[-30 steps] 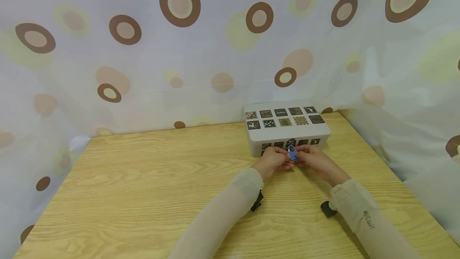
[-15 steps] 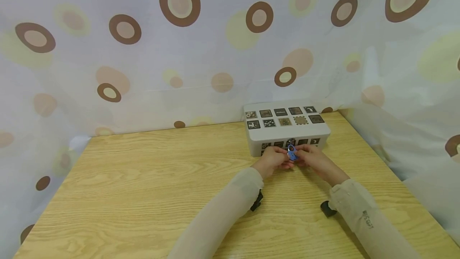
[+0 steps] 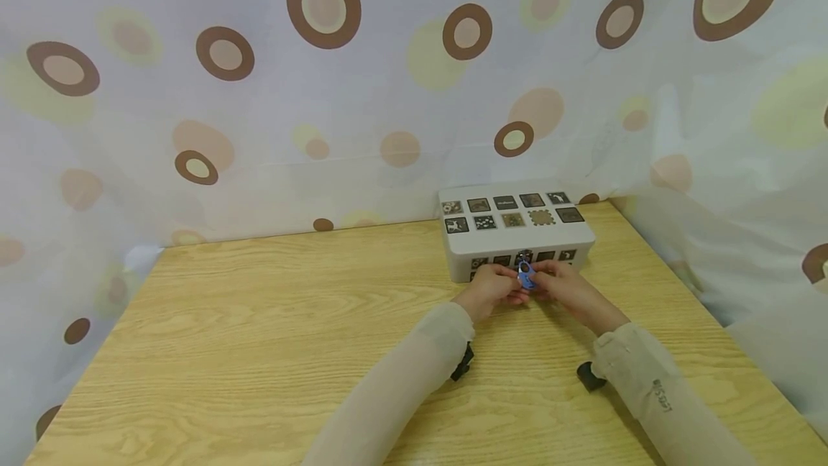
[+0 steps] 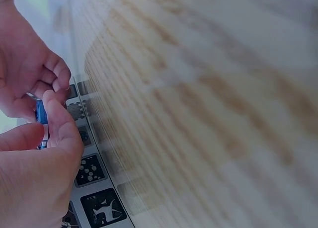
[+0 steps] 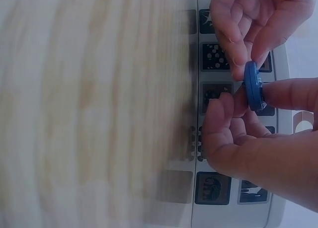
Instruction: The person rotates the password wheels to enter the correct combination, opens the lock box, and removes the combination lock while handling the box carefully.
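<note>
A small blue padlock (image 3: 527, 279) hangs at the clasp on the front of a white box (image 3: 517, 239) with dark picture squares. My left hand (image 3: 489, 291) pinches the padlock's left side between thumb and fingers. From the other side, my right hand (image 3: 572, 293) pinches it too, its thumb on the face. In the right wrist view the padlock (image 5: 254, 86) appears edge-on between the fingertips of both hands. The left wrist view shows only part of the padlock (image 4: 41, 114), the rest hidden behind the fingers. Whether its shackle is latched I cannot tell.
The box stands near the back right of a wooden table (image 3: 259, 336), close to a white curtain (image 3: 362, 106) printed with brown and yellow circles. That curtain also runs along both sides. Black straps (image 3: 463, 363) show at the wrists.
Both hands stay at the front of the box on the padlock. The padlock has turned very slightly; otherwise nothing has visibly moved.
</note>
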Action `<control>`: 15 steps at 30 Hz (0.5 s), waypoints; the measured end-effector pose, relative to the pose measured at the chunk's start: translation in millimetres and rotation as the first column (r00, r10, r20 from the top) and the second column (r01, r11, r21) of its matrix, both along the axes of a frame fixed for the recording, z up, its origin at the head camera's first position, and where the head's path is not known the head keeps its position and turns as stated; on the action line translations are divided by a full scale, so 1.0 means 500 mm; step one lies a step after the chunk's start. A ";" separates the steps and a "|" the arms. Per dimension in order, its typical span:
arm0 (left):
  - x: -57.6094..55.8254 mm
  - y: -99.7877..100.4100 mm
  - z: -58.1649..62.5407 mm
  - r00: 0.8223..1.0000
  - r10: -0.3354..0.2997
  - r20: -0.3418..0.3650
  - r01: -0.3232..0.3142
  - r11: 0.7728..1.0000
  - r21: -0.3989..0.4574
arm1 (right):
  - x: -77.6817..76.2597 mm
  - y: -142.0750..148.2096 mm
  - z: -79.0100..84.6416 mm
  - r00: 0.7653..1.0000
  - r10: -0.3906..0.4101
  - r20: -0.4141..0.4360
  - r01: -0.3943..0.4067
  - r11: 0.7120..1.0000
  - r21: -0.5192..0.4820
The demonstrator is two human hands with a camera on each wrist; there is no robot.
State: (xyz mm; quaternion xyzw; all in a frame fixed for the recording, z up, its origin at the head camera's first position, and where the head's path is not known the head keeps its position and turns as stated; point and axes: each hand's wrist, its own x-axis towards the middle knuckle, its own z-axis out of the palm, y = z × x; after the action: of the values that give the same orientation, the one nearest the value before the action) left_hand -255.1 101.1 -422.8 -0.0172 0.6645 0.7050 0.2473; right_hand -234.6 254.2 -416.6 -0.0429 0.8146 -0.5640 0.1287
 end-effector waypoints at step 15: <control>-0.001 0.003 0.000 1.000 0.010 0.004 -0.010 1.000 -0.003 | -0.002 0.000 0.000 1.000 -0.005 -0.003 0.005 0.999 -0.037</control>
State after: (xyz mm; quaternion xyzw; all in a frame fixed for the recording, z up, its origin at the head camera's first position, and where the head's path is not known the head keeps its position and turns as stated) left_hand -255.6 102.4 -422.8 -0.0223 0.6649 0.7052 0.2449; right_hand -235.7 254.2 -416.7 -0.0441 0.8043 -0.5792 0.1255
